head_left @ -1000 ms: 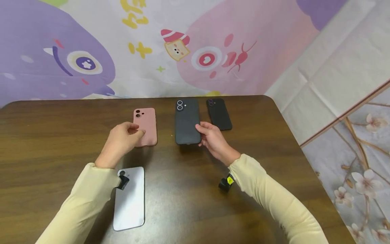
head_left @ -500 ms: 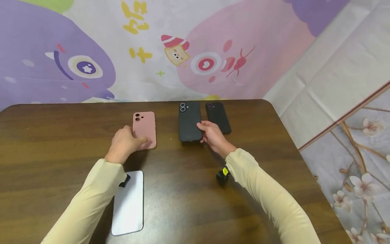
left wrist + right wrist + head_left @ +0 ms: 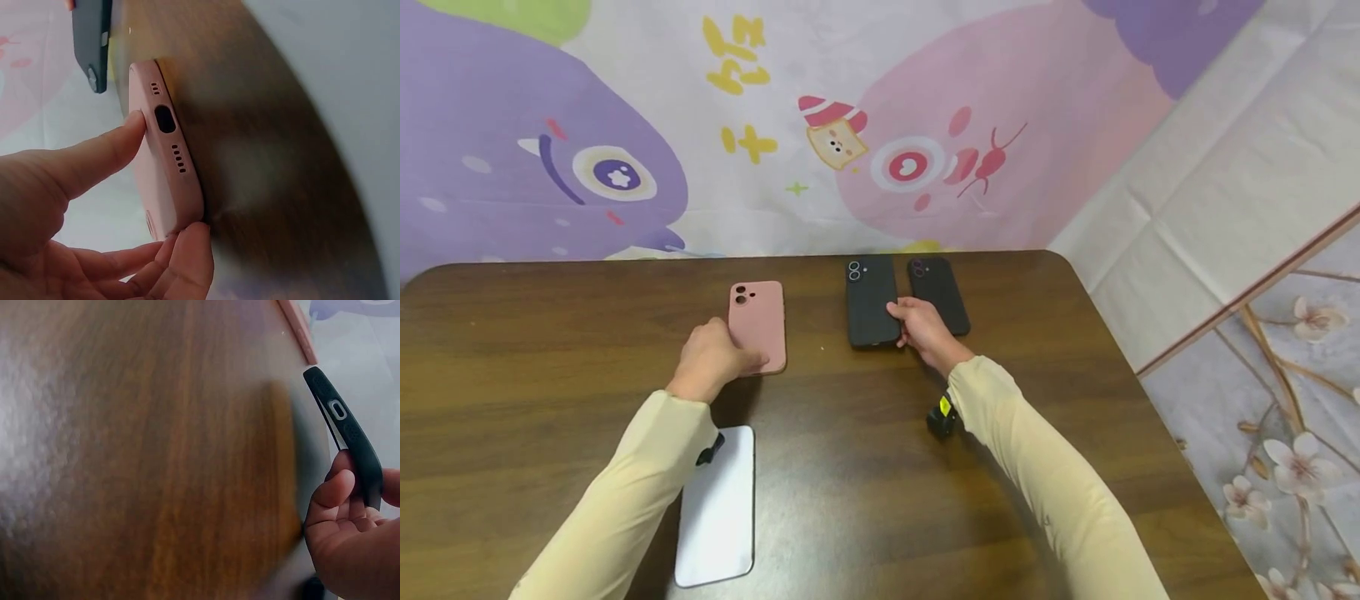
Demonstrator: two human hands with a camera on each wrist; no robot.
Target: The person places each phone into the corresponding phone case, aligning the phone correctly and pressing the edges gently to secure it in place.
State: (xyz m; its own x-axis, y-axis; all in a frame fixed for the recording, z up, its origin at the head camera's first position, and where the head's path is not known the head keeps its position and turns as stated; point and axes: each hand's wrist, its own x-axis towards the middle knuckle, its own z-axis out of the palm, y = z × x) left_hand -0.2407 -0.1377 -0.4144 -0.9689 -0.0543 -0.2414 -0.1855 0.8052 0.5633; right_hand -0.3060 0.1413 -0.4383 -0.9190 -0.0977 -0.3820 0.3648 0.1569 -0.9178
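Note:
My left hand (image 3: 706, 358) is at the pink phone case (image 3: 760, 321), which lies back up on the table. In the left wrist view its thumb presses the back of the case and the other fingers hold a side edge, near the end with the port cutout. My right hand (image 3: 925, 329) grips a black phone case (image 3: 871, 304) by its lower right corner, thumb on top and fingers beneath. The right wrist view shows the black case (image 3: 364, 456) tilted, its port end toward the camera. A smaller black phone case (image 3: 943, 293) lies right beside it, partly behind my right hand.
A white phone (image 3: 724, 508) lies on the brown table (image 3: 850, 483) near the left forearm, partly covered by the sleeve and wrist camera. A printed cloth (image 3: 760, 208) hangs along the table's back edge, and a light panel (image 3: 1210, 192) stands at the right.
My right hand has carried the black case a little right and back, nearer the smaller black case. My left hand's thumb has come down onto the pink case. The view has tilted slightly upward.

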